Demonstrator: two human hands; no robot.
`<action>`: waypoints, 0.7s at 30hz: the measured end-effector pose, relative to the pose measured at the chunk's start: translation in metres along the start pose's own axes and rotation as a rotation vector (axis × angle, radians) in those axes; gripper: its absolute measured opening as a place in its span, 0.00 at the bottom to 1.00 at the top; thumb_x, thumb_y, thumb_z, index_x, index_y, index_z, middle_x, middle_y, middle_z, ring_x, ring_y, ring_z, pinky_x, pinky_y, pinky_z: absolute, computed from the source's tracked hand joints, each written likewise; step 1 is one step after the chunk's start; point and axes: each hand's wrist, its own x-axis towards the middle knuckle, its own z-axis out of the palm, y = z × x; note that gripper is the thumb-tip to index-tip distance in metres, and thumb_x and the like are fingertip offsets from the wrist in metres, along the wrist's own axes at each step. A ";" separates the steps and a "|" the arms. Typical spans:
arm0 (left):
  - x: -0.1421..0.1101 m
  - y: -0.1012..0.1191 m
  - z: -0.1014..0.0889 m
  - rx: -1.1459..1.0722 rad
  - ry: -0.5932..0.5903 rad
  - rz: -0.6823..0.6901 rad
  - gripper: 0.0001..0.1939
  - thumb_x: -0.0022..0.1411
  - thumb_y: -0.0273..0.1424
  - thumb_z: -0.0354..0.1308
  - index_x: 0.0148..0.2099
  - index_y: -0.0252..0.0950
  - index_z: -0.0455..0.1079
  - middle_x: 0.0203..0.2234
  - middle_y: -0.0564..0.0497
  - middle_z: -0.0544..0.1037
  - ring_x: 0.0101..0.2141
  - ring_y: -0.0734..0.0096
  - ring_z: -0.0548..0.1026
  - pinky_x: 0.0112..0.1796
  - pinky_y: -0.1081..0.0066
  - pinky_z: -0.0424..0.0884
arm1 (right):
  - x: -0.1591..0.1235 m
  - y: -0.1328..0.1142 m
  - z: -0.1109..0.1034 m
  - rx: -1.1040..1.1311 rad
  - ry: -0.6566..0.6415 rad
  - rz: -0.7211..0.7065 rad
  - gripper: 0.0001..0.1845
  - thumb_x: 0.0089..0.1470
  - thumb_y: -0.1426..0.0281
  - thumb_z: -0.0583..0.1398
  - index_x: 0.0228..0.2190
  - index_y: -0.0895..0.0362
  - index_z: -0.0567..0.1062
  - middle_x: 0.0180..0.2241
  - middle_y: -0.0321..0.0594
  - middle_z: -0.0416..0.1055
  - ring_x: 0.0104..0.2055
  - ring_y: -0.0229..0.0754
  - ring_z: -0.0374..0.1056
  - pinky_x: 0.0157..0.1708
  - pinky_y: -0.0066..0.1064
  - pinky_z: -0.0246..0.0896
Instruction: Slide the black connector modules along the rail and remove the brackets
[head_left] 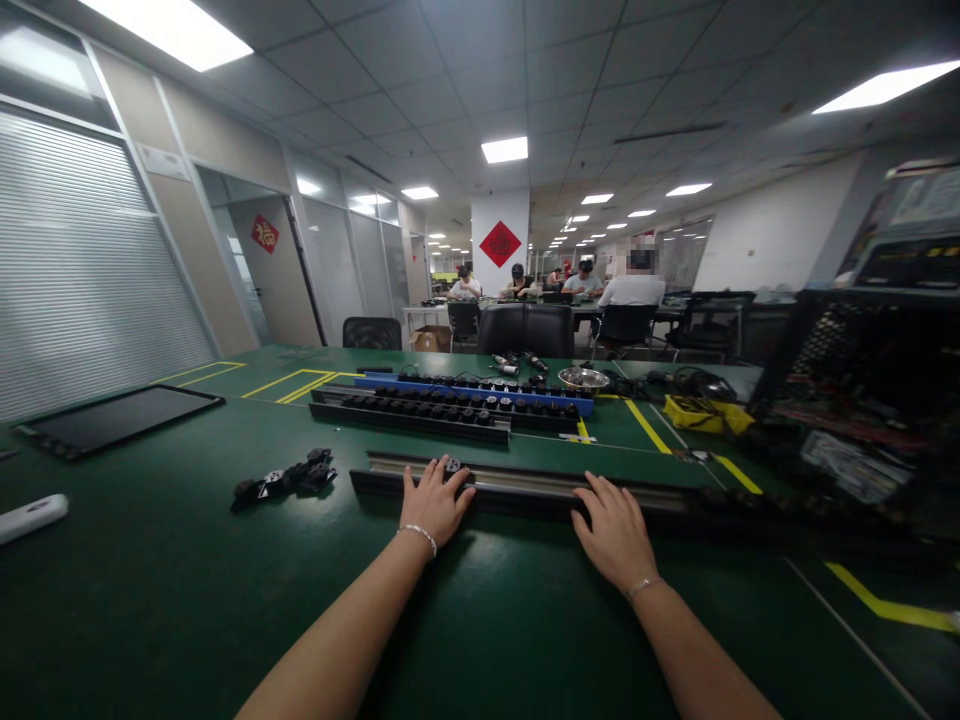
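Observation:
A long black channel rail with a pale inner track lies across the green table in front of me. My left hand rests over its left part, fingers spread. Those fingertips touch a small black socket-like module seated in the channel, partly covered by them. Farther right, my right hand lies on the rail with its fingers stretched out over the near edge and the thumb apart. Left of the rail, several loose black modules sit in a small cluster.
Beyond the rail lie a black rail filled with modules and a blue rail. A metal bowl, a yellow tray and dark equipment stand right. A flat black tray lies left. People sit at far tables.

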 end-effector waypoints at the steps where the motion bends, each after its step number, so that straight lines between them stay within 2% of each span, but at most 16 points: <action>1: 0.000 -0.002 0.000 0.002 0.003 -0.001 0.25 0.63 0.50 0.34 0.56 0.54 0.61 0.59 0.47 0.61 0.59 0.56 0.56 0.54 0.40 0.44 | 0.000 0.000 0.000 -0.002 0.000 0.000 0.19 0.54 0.65 0.50 0.44 0.55 0.72 0.56 0.43 0.61 0.59 0.46 0.52 0.59 0.44 0.40; 7: 0.000 -0.016 -0.001 -0.011 -0.025 0.006 0.25 0.63 0.48 0.34 0.56 0.54 0.61 0.60 0.48 0.60 0.58 0.58 0.58 0.55 0.44 0.48 | 0.000 0.000 0.000 -0.002 -0.007 0.001 0.19 0.54 0.64 0.49 0.45 0.55 0.72 0.56 0.43 0.61 0.59 0.46 0.52 0.59 0.44 0.39; 12: 0.000 -0.027 -0.001 -0.006 -0.017 0.002 0.25 0.64 0.48 0.34 0.56 0.52 0.61 0.59 0.46 0.60 0.58 0.57 0.58 0.55 0.43 0.48 | 0.000 0.000 0.000 0.002 -0.011 0.001 0.19 0.54 0.64 0.49 0.44 0.55 0.72 0.56 0.42 0.61 0.59 0.46 0.52 0.59 0.44 0.39; 21: 0.002 -0.059 0.003 0.027 -0.015 0.052 0.23 0.64 0.46 0.37 0.56 0.50 0.62 0.58 0.47 0.62 0.59 0.60 0.57 0.56 0.50 0.50 | 0.001 0.000 0.000 0.003 -0.007 -0.003 0.19 0.54 0.64 0.50 0.44 0.55 0.72 0.56 0.42 0.61 0.59 0.47 0.53 0.59 0.44 0.40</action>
